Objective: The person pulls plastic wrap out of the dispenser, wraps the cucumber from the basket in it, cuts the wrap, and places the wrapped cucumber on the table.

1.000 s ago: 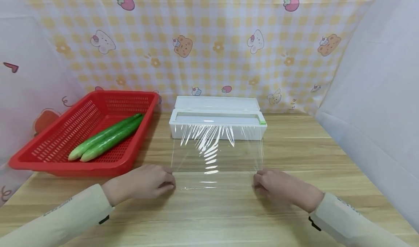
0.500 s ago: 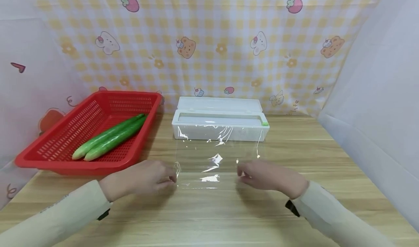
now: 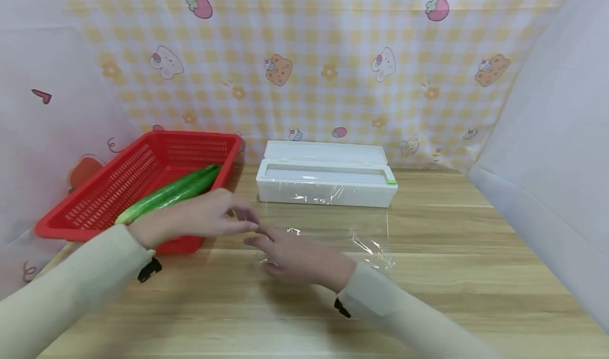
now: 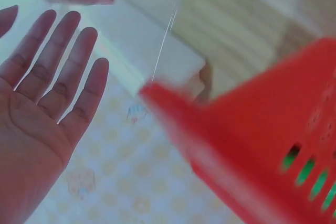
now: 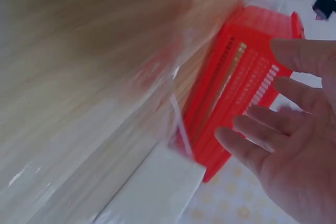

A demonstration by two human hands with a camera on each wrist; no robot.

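Observation:
A clear sheet of cling film (image 3: 368, 245) runs from the front of the white cling film box (image 3: 328, 195) onto the wooden table, its near part creased. My right hand (image 3: 304, 256) is over the sheet's left part, fingers spread and holding nothing, as the right wrist view shows. Beside it, at the basket's near right corner, my left hand (image 3: 209, 219) is raised. Its fingers (image 4: 63, 87) are straight and apart in the left wrist view, with nothing in them. The fingertips of both hands come close together in the head view; whether they touch I cannot tell.
At the left stands a red plastic basket (image 3: 62, 231) with two green cucumbers (image 3: 187, 186) in it, partly hidden by my left hand. The film box's lid (image 3: 325, 152) stands raised against the checked cloth (image 3: 328, 100). Bare wooden tabletop (image 3: 457, 274) extends to the right.
Both hands have let go of the film's near corners. The right hand has moved left across the sheet; the left hand has risen toward the basket. The film has slackened onto the table.

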